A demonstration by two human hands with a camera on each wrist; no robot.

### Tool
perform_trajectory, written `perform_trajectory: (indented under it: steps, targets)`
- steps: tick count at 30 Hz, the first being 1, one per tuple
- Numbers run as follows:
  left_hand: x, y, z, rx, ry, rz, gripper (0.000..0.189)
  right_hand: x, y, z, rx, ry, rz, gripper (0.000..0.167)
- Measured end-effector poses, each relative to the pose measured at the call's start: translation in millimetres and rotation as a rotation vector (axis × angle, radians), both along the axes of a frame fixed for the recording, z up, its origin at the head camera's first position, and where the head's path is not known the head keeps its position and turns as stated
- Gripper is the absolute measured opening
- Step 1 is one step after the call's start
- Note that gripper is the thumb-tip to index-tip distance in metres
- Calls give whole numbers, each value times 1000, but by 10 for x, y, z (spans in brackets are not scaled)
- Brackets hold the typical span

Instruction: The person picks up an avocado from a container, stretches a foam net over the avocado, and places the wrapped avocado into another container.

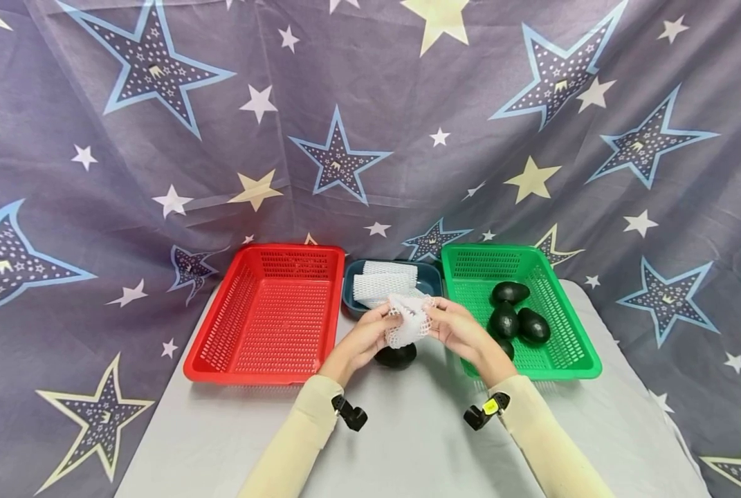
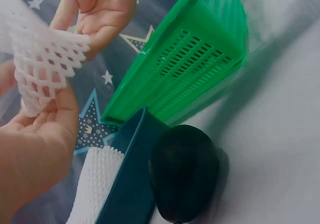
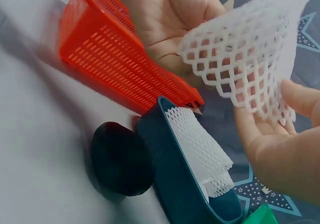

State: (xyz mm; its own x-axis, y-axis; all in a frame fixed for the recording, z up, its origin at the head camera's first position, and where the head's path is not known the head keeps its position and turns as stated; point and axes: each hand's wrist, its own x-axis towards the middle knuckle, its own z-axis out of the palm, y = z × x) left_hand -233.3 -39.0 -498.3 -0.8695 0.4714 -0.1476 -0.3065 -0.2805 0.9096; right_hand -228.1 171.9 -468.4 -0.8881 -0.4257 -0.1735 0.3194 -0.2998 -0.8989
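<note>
Both hands hold one white foam net sleeve (image 1: 409, 321) above the table, its mouth spread wide between them. My left hand (image 1: 367, 335) pinches one side of the mesh, and my right hand (image 1: 456, 328) pinches the opposite side. In the right wrist view the sleeve's diamond mesh (image 3: 235, 59) flares open and looks hollow. A dark avocado (image 1: 396, 355) lies on the table just below the hands, close to the blue tub (image 2: 131, 169). More foam net sleeves (image 1: 385, 282) lie stacked in that tub.
A red basket (image 1: 264, 377) stands to the left with a bare mesh floor. On the right, a green basket (image 1: 575, 373) holds several dark avocados (image 1: 535, 325). A star-patterned cloth (image 1: 370, 83) hangs behind the white table (image 1: 420, 443).
</note>
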Motion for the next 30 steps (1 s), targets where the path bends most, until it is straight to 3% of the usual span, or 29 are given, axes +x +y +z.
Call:
perform_trajectory:
  steps: [3, 7, 14, 19, 25, 30]
  targets:
    - [6, -3, -13, 50, -52, 2, 39, -8, 14, -11, -74, -14, -11, 22]
    - [-9, -22, -13, 160, -90, 37, 23, -8, 2, -68, -80, -23, -41, 29]
    - [-45, -72, 22, 244, -79, 66, 31, 22, -38, -167, -36, -48, -77, 29]
    - [-61, -47, -7, 173, -70, 115, 49, 38, -70, -186, -81, -76, -47, 30]
    - [-44, -3, -84, 0, -60, 215, 42, 39, -98, -152, -120, -80, -41, 24]
    - [-21, 2, -109, -26, -85, 276, 38, 21, -111, -142, -123, -96, -104, 21]
